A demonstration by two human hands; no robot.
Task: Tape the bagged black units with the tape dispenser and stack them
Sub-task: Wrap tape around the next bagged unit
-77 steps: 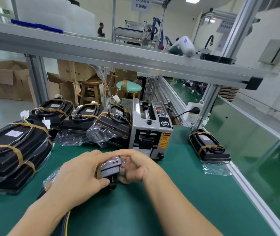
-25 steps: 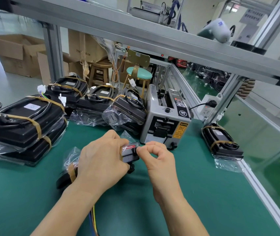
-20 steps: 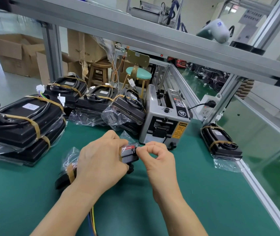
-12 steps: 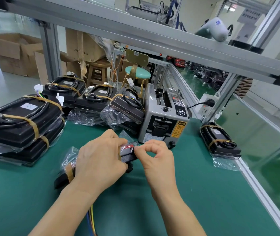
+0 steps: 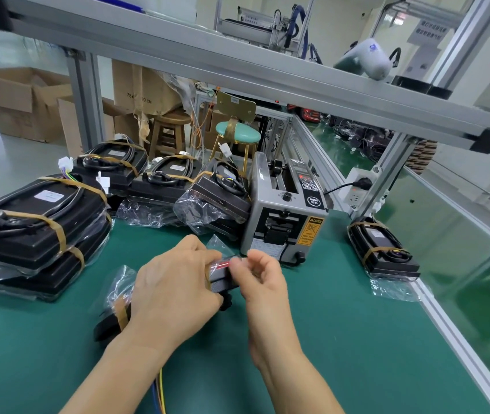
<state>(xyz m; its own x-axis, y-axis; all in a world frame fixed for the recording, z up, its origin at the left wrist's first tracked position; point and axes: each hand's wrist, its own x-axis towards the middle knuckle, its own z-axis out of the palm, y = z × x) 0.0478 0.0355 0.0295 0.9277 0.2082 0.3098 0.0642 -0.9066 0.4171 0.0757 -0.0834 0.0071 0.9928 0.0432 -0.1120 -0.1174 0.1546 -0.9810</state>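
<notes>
On a green bench mat (image 5: pixel 342 339), the left hand (image 5: pixel 175 297) covers and grips a bagged black unit (image 5: pixel 109 319) with one brown tape band across its near end. The right hand (image 5: pixel 260 279) pinches the unit's far end with curled fingers. Just behind stands a grey tape dispenser (image 5: pixel 285 216). A stack of two taped black units (image 5: pixel 38 222) lies left, more bagged units (image 5: pixel 166 183) sit beyond, and a single taped unit (image 5: pixel 382 249) lies right.

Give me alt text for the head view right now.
Both hands, left hand and right hand, grip a plastic-bagged black unit on the green bench mat, before the grey tape dispenser. Brown-taped bagged units are stacked at left; one lies right.
</notes>
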